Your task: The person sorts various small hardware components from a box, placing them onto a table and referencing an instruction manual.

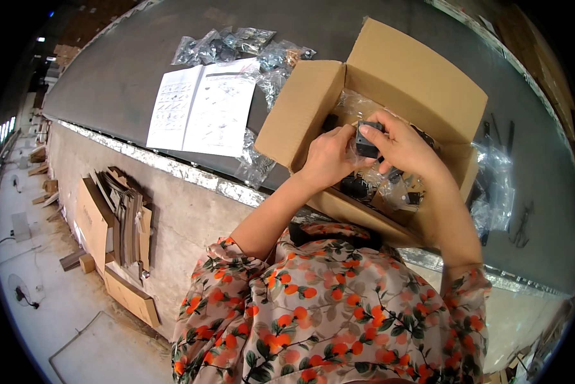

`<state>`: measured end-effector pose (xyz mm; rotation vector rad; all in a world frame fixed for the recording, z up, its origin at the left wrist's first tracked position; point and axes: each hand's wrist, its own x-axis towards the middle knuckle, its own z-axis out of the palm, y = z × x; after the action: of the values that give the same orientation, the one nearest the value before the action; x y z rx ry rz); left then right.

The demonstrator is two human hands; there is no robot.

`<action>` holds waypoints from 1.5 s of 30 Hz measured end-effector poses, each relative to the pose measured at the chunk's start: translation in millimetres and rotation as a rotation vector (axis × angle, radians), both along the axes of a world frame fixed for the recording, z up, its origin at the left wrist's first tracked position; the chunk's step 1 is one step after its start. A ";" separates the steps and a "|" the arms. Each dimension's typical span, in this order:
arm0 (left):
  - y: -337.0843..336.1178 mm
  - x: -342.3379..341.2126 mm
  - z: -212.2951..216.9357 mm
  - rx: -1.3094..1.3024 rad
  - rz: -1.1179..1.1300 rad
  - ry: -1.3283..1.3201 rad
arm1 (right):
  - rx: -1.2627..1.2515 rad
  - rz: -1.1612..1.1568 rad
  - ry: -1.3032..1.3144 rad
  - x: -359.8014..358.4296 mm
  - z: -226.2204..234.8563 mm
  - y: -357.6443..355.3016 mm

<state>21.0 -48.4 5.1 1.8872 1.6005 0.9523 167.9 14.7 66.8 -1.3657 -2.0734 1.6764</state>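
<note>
Above the open cardboard box (pixel 422 57), both my hands meet at a small dark block-shaped part (pixel 367 139). My right hand (pixel 403 144) grips it from the right, thumb on its upper face. From the other side my left hand (pixel 330 153) closes its fingers at the part's left edge, where some clear plastic also shows. What exactly the left fingertips pinch is partly hidden. Inside the box, below my hands, lie black parts (pixel 358 187) and a clear plastic bag (pixel 393 192).
Left of the box an open instruction booklet (pixel 218 105) lies on the dark tabletop (pixel 127 77). Several clear bags of small parts (pixel 214 48) sit behind it. More plastic bags (pixel 494 185) and thin dark rods (pixel 510 136) lie at the right. Flattened cardboard (pixel 124 217) leans below the table's edge.
</note>
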 end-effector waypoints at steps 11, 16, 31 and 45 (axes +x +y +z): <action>-3.4 0.6 14.2 -0.073 0.089 -0.458 | -0.087 -0.059 0.160 -13.4 29.2 11.7; -3.2 -2.6 1.9 -0.185 0.081 -0.756 | -0.050 -0.014 0.092 -2.4 27.2 14.0; -7.0 -3.2 3.7 0.039 0.100 -0.428 | -0.001 0.039 0.091 -15.6 15.7 -8.7; -2.6 -2.1 -2.1 0.077 0.026 -0.390 | 0.006 0.012 0.141 -32.2 12.0 -12.7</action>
<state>18.9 -50.9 3.0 1.6064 1.3733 1.3163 135.7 2.0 78.9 -1.1986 -2.0107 1.7156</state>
